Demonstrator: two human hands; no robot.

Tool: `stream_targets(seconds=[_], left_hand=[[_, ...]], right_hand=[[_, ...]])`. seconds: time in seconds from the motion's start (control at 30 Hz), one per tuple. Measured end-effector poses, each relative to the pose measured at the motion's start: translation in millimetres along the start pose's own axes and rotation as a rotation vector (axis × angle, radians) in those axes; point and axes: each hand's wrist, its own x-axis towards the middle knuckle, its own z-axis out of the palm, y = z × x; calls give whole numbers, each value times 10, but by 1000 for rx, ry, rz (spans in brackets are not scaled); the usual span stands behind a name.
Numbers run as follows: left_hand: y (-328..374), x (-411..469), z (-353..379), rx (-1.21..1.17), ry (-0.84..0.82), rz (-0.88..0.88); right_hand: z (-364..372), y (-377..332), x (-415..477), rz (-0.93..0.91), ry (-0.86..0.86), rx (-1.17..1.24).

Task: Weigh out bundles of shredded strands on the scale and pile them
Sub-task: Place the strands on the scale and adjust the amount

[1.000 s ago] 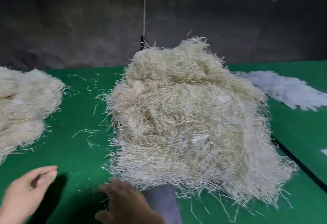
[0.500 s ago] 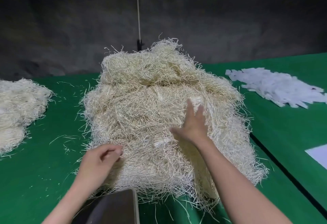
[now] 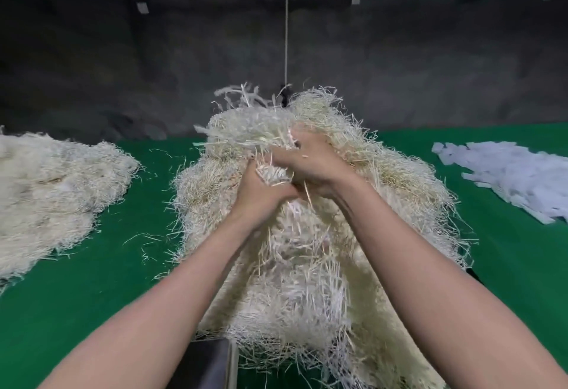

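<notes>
Hands meet atop the central heap (image 3: 307, 265): left hand (image 3: 261, 192) and right hand (image 3: 310, 167) both clutch a bundle of strands (image 3: 273, 173), likely separating it for weighing.

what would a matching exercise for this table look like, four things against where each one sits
Things:
1. big heap
2. small heap
3. white slips
4. scale

Places:
a. far right
b. near edge, between the forearms
c. far left
d. centre, gripped by left hand and right hand

Pairs: 1-d, 2-c, 3-a, 4-b
</notes>
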Motion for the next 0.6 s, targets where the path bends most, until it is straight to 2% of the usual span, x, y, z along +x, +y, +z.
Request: stream_targets(seconds=[0.07, 0.13, 0.17, 0.23, 0.3, 0.33, 0.4, 0.47, 0.53, 0.6], left_hand=[[-55, 90, -39, -135, 87, -64], [-122, 143, -151, -250, 167, -141], [-132, 148, -207, -313, 186, -163], [-80, 133, -261, -432, 170, -191], [-16, 145, -275, -532, 136, -201], [17, 142, -285, -551, 129, -200], [69, 130, -333, -503, 140, -168], [73, 107, -404, -387, 168, -139], [54, 87, -463, -313, 175, -136], [65, 26, -497, -268, 140, -113]], right_hand=[[-146, 122, 6, 24, 18, 32], [-261, 352, -42, -12, 175, 118], [-259, 495, -88, -3, 195, 130], [-24, 803, -209, 74, 59, 61], [282, 1184, -302, 129, -123, -208], [375, 1383, -336, 152, -122, -337], [383, 1663, -405, 223, 12, -520], [216, 1763, -405, 244, 187, -498], [81, 1644, -367, 83, 301, -438], [43, 1271, -242, -117, 261, -479]])
